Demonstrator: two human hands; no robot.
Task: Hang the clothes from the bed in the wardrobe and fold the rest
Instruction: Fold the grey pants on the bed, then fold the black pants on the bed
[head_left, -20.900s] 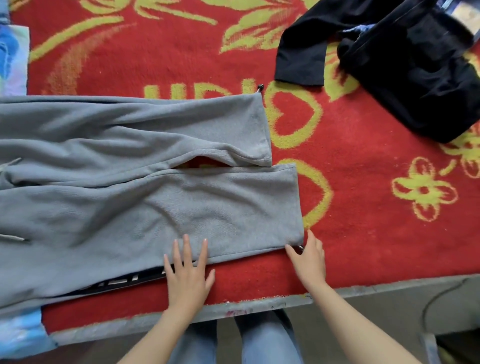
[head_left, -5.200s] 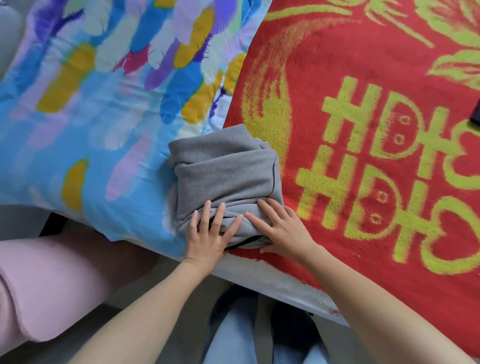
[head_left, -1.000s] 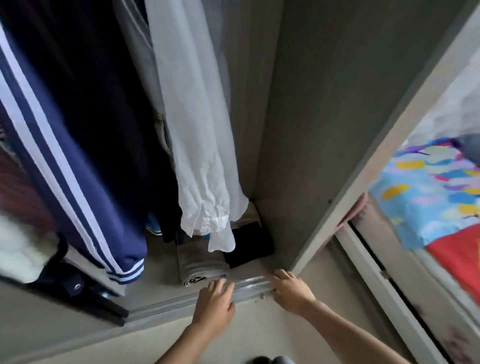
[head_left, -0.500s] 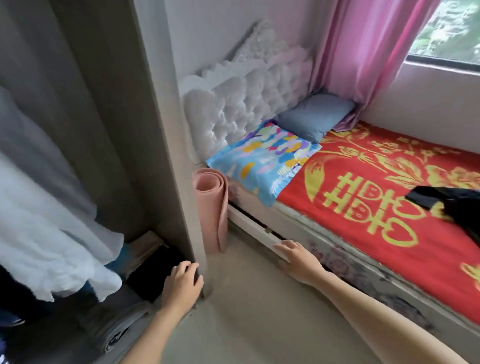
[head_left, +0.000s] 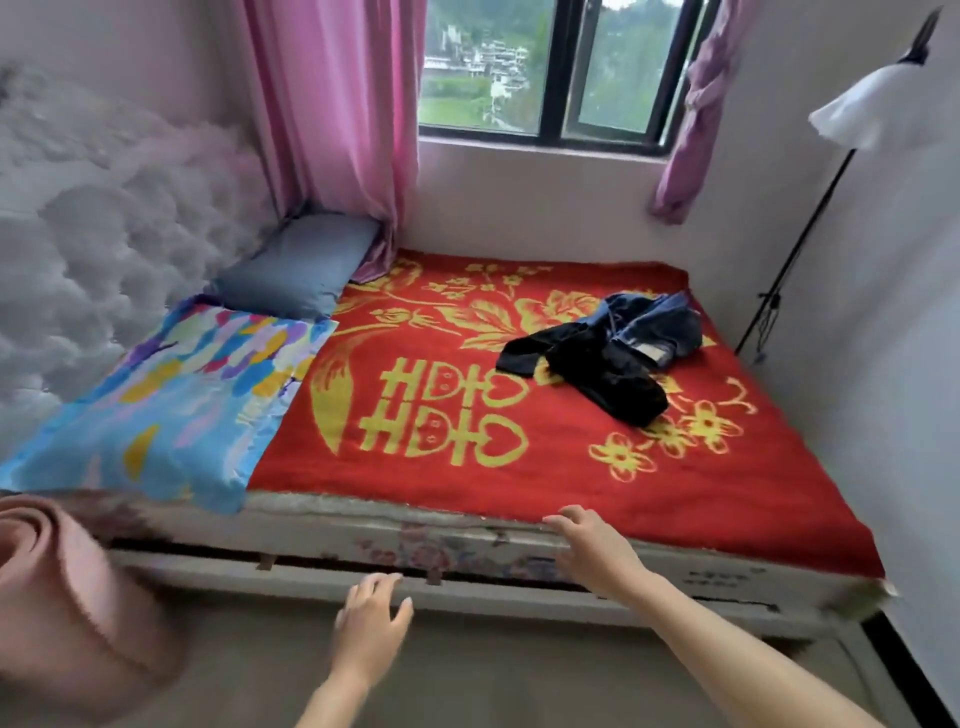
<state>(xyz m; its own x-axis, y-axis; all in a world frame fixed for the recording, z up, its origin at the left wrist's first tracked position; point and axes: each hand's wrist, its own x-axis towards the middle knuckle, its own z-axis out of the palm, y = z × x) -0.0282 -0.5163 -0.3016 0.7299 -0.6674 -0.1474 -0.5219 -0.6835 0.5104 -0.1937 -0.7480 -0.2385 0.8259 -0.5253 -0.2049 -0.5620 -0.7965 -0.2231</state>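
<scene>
Both hands spread and empty, the right hand at the bed edge sits nearer the dark clothes lying far across, up-right, than the left hand.

A home bedroom; bed, pillow, curtained window.

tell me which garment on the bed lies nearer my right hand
The black garment; the blue one lies behind it, farther from the right hand.
</scene>
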